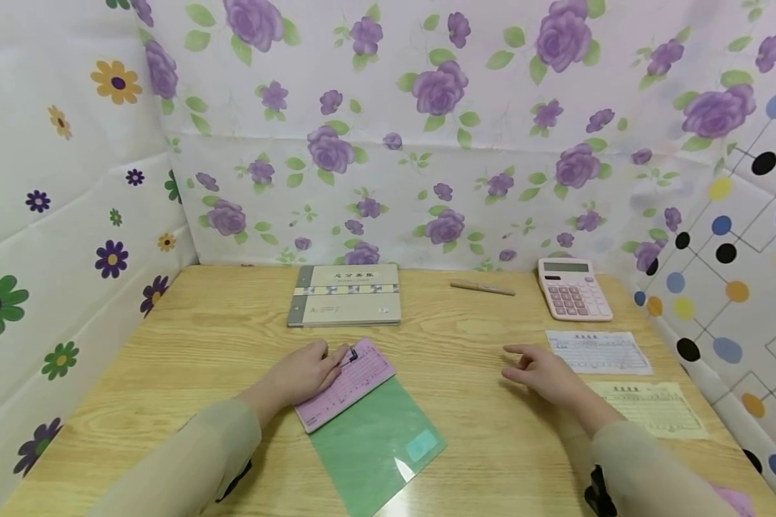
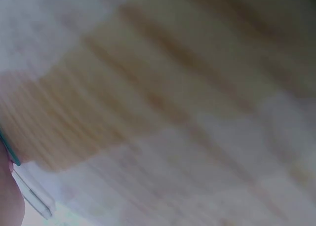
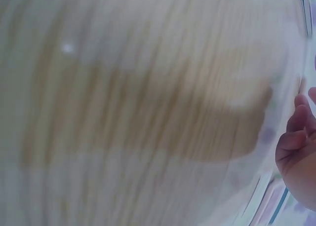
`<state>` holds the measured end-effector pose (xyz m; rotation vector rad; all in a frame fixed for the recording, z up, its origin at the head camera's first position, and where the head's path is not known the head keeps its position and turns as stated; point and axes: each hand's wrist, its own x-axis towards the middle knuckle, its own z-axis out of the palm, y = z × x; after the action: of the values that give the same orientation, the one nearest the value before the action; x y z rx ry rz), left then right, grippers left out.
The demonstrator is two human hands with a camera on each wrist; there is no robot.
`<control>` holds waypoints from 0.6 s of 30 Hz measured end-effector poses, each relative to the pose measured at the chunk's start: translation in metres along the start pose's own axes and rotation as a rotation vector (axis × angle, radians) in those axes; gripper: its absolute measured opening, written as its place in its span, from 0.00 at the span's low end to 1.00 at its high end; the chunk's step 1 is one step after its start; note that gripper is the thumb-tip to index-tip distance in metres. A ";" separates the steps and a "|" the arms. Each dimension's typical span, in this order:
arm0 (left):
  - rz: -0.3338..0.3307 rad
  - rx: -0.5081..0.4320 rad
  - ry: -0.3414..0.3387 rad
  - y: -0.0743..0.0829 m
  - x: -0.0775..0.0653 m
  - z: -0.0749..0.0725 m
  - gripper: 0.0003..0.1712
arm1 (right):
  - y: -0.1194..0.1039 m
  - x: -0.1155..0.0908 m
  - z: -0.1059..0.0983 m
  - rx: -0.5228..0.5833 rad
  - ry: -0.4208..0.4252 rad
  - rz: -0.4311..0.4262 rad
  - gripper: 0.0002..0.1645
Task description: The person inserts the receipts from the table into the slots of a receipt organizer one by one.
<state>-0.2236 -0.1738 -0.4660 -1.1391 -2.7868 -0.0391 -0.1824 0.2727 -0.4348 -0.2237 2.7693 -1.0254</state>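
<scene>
My left hand (image 1: 304, 373) rests on a pink printed form pad (image 1: 362, 373), its fingers touching the paper. Beside the fingertips, near the pad's upper edge, is a small black clip (image 1: 353, 354). A glossy green sheet (image 1: 375, 438) with a pale blue label extends from under the pad toward the front. Over the table to the right, my right hand (image 1: 543, 373) holds nothing, fingers loosely extended, close to a white printed slip (image 1: 601, 353). In the right wrist view, that hand's relaxed fingers (image 3: 296, 125) show at the edge. The left wrist view is mostly blurred tabletop.
At the back stand a grey-and-beige ledger book (image 1: 345, 294), a brown pen (image 1: 482, 288) and a pink calculator (image 1: 575, 289). A yellow slip (image 1: 659, 411) lies beside the right forearm. Something pink (image 1: 737, 500) shows at the lower right. Patterned cloth walls border the wooden table.
</scene>
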 end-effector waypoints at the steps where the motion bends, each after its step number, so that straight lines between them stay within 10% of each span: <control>1: 0.002 0.001 0.002 0.000 0.000 0.000 0.29 | 0.004 -0.001 -0.004 -0.008 0.005 0.007 0.36; 18: 0.003 0.005 0.009 -0.001 0.001 0.004 0.28 | 0.079 -0.018 -0.071 -0.196 0.080 0.124 0.45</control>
<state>-0.2256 -0.1736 -0.4700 -1.1395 -2.7756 -0.0361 -0.1870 0.3799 -0.4314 -0.0357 2.9139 -0.7503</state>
